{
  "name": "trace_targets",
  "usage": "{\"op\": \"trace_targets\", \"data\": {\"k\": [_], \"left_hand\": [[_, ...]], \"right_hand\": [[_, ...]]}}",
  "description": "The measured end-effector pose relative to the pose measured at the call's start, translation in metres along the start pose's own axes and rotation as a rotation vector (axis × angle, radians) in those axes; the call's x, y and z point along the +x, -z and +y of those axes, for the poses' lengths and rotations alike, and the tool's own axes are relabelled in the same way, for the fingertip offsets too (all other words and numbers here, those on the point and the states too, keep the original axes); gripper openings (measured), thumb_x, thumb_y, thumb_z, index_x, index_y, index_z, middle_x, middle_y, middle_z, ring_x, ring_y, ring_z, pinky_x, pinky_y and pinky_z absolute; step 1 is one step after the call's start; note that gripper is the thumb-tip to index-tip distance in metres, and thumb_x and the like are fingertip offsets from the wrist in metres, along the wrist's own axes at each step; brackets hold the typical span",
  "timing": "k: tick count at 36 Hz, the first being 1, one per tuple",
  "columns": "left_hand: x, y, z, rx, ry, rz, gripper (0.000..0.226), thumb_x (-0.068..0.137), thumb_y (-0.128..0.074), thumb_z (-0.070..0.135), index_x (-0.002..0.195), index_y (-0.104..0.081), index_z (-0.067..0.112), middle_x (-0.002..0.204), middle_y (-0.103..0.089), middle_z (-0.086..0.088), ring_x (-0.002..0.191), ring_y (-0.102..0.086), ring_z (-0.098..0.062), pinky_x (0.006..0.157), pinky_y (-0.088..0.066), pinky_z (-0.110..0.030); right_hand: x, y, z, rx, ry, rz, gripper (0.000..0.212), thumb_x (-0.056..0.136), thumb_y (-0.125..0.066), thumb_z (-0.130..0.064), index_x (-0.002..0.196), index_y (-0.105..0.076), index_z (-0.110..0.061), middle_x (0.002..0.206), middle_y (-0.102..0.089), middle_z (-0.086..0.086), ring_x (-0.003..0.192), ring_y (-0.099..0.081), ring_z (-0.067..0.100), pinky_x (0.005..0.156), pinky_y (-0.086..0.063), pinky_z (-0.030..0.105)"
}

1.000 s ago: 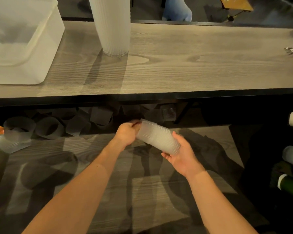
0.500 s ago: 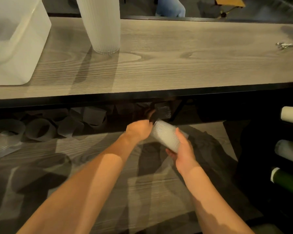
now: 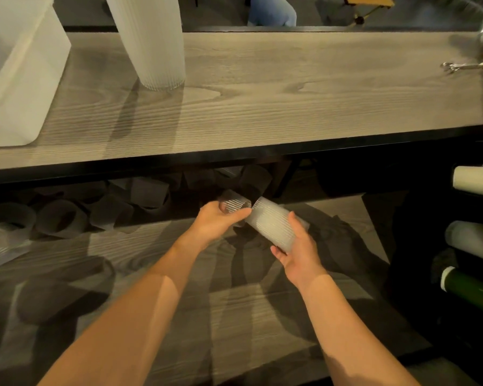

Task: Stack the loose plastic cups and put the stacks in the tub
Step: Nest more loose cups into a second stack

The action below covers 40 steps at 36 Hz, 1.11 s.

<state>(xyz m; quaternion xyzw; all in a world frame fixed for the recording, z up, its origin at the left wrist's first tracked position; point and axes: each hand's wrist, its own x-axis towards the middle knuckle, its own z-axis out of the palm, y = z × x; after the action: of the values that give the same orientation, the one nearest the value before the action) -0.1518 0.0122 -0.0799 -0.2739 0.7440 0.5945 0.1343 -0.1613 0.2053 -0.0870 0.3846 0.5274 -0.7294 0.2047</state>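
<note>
My right hand (image 3: 297, 250) grips a short stack of ribbed clear plastic cups (image 3: 273, 225), held on its side with its mouth pointing up-left. My left hand (image 3: 216, 222) holds a single ribbed cup (image 3: 234, 205) right at the mouth of that stack. Several loose cups (image 3: 148, 192) lie in shadow along the lower shelf under the table top. A tall stack of cups (image 3: 151, 40) stands upside down on the table top. The translucent white tub (image 3: 37, 79) sits at the table's far left.
The wooden table top (image 3: 290, 101) spans the view above the lower shelf (image 3: 234, 316). Metal tongs (image 3: 469, 66) lie at its right end. Rolls of material (image 3: 474, 182) are stored at the right. A person's knee in jeans (image 3: 272, 12) shows beyond the table.
My left hand has reached into the shadowed cups and now holds a single cup at the stack's mouth. My right hand has kept the stack and tilted it slightly.
</note>
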Motion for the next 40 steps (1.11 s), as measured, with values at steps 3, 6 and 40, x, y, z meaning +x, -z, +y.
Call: {"op": "trace_targets", "data": {"k": [3,6,40], "left_hand": [[-0.008,0.007,-0.004,-0.271,-0.018,0.054,0.021,0.086,-0.073,0.034,0.090,-0.063,0.016,0.089,-0.071,-0.007,0.074,-0.067,-0.016,0.076,-0.057,-0.034],[-0.010,0.014,-0.006,-0.517,0.059,0.052,0.043,0.090,-0.067,0.035,0.119,-0.052,0.007,0.103,-0.068,-0.008,0.065,-0.067,-0.020,0.070,-0.058,-0.042],[0.027,-0.055,0.041,0.489,-0.292,0.131,0.053,0.103,-0.040,0.025,0.153,-0.025,0.033,0.156,-0.035,-0.006,0.137,-0.040,-0.031,0.112,-0.035,-0.042]], "right_hand": [[0.000,0.005,-0.002,0.008,0.008,0.004,0.063,0.089,-0.075,-0.048,0.140,-0.051,-0.019,0.128,-0.060,0.007,0.112,-0.060,0.025,0.078,-0.054,0.037],[-0.001,0.007,0.000,-0.010,0.012,0.014,0.066,0.088,-0.076,-0.048,0.141,-0.049,-0.020,0.124,-0.059,0.007,0.112,-0.060,0.025,0.077,-0.055,0.036],[0.010,0.035,-0.033,0.020,-0.040,-0.167,0.049,0.095,-0.066,-0.046,0.138,-0.059,-0.024,0.130,-0.068,0.014,0.110,-0.067,0.029,0.076,-0.056,0.037]]}}
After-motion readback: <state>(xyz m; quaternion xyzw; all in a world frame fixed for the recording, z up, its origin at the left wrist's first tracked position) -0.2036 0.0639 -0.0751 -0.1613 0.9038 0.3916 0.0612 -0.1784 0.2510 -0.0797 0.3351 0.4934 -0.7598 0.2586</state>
